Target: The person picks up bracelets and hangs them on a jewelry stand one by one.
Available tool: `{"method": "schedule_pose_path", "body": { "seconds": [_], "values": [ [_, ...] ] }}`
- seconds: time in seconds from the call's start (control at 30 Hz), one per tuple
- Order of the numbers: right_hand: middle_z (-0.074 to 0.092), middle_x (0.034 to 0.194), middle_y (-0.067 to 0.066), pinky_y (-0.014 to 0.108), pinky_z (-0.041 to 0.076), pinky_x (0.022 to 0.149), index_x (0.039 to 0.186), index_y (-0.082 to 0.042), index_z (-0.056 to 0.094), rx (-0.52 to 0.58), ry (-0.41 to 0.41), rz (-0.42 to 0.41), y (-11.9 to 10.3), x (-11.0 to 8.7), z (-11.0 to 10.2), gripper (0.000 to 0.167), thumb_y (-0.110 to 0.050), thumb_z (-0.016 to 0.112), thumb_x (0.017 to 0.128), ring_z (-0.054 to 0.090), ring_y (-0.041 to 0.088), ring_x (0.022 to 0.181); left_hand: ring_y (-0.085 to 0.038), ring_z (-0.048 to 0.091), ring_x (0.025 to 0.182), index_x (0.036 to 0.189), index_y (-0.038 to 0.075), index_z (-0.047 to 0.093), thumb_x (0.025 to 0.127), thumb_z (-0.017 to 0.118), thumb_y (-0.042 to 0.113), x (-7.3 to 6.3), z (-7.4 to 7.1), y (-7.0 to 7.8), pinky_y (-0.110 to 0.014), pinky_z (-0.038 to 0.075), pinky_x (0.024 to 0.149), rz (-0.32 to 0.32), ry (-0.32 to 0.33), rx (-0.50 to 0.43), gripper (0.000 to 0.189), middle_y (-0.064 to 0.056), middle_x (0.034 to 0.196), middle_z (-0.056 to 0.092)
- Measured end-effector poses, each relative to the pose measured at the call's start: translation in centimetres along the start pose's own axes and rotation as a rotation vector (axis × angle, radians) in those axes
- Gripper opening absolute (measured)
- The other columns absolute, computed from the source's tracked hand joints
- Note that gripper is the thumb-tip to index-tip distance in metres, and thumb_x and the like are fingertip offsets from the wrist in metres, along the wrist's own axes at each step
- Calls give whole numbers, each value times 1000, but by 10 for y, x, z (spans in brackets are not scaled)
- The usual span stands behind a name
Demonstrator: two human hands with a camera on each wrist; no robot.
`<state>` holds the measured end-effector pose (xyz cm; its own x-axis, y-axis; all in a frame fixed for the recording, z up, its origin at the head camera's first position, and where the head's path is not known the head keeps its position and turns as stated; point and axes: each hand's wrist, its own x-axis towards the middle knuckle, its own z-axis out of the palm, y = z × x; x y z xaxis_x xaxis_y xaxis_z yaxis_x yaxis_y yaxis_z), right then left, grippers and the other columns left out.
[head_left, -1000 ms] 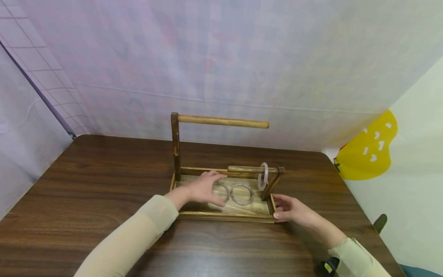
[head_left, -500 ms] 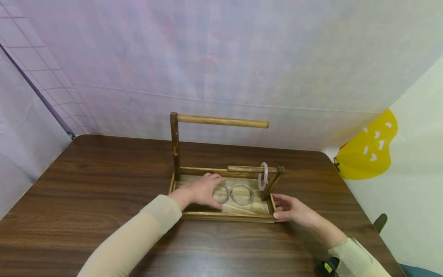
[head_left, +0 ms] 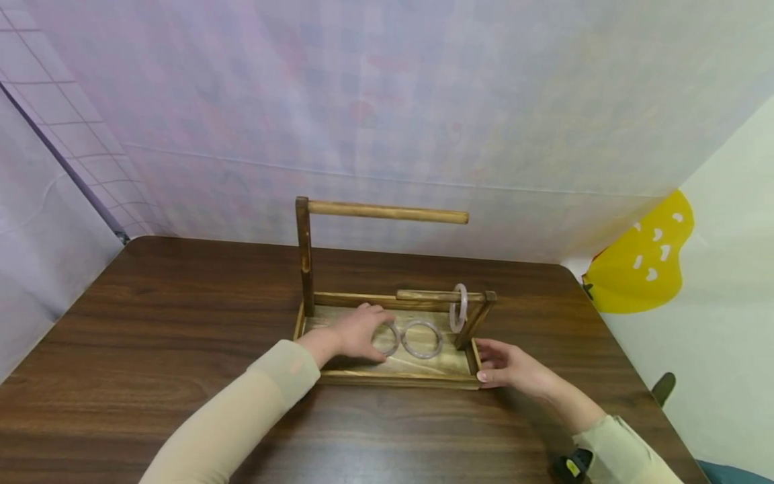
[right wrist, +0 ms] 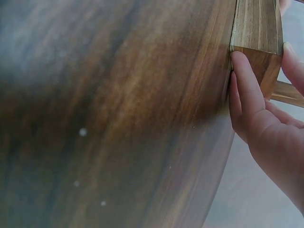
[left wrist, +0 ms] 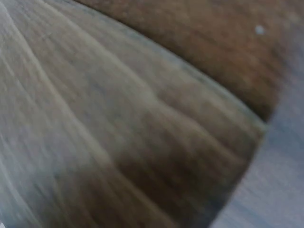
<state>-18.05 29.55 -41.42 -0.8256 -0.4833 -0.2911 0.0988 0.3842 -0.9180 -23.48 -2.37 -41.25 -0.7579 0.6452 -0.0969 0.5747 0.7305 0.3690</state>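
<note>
A wooden bangle stand (head_left: 399, 382) with a shallow tray base sits on the table. My left hand (head_left: 357, 334) reaches into the tray, with thumb and fingers on opposite sides of a pale translucent bangle (head_left: 394, 339) and covering its left part. Just right of it, a second bangle (head_left: 422, 339) lies flat. The third bangle (head_left: 457, 308) hangs on the stand's short lower bar (head_left: 426, 295). At the tray's right end, my right hand (head_left: 514, 368) grips the corner; the right wrist view shows fingers against the wooden end (right wrist: 259, 66) and the thumb opposite.
The stand's longer upper bar (head_left: 387, 212) runs above the tray from a tall left post (head_left: 304, 252). A dark brown wood-grain table (head_left: 181, 323) lies underneath, with a pale curtain behind. A black device (head_left: 573, 465) is near the right sleeve.
My left thumb and fingers have drawn slightly inward around the left bangle. The right hand, the stand and the other bangles have stayed in place.
</note>
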Motion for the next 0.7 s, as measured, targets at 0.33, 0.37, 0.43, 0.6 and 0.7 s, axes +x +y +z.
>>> {"method": "schedule_pose_path", "body": {
  "seconds": [0.33, 0.37, 0.43, 0.6, 0.7],
  "values": [
    [33, 129, 43, 37, 57, 83, 140, 20, 12, -5, 8, 8, -1, 0, 1, 81, -10, 65, 86, 54, 26, 108, -24, 46, 119, 131, 8, 52, 69, 80, 31, 2, 0, -4, -37, 44, 102, 23, 59, -84, 72, -8, 131, 51],
    [34, 129, 43, 37, 57, 83, 140, 20, 12, -5, 8, 8, -1, 0, 1, 81, -10, 65, 86, 54, 26, 107, -24, 46, 120, 130, 8, 52, 69, 80, 30, 2, 0, -5, -38, 42, 104, 28, 68, -92, 72, -8, 131, 51],
    [34, 129, 42, 37, 57, 82, 140, 20, 13, -3, 9, 8, -1, 0, 1, 80, -9, 65, 86, 54, 25, 107, -25, 47, 120, 129, 7, 53, 68, 81, 30, 2, -1, -6, -39, 41, 105, 30, 81, -112, 71, -7, 128, 53],
    [34, 129, 42, 37, 57, 82, 140, 20, 13, 0, 8, 9, -1, 0, 1, 80, -9, 65, 86, 54, 24, 106, -24, 50, 116, 128, 7, 52, 69, 80, 30, 1, -3, -8, -39, 43, 103, 26, 111, -170, 70, -5, 123, 54],
    [34, 129, 42, 37, 57, 82, 140, 20, 13, -6, 11, 9, -1, 0, 1, 80, -9, 65, 86, 54, 26, 107, -25, 51, 115, 129, 5, 51, 69, 80, 29, 1, -5, -9, -40, 43, 103, 26, 138, -206, 71, -7, 123, 53]
  ]
}}
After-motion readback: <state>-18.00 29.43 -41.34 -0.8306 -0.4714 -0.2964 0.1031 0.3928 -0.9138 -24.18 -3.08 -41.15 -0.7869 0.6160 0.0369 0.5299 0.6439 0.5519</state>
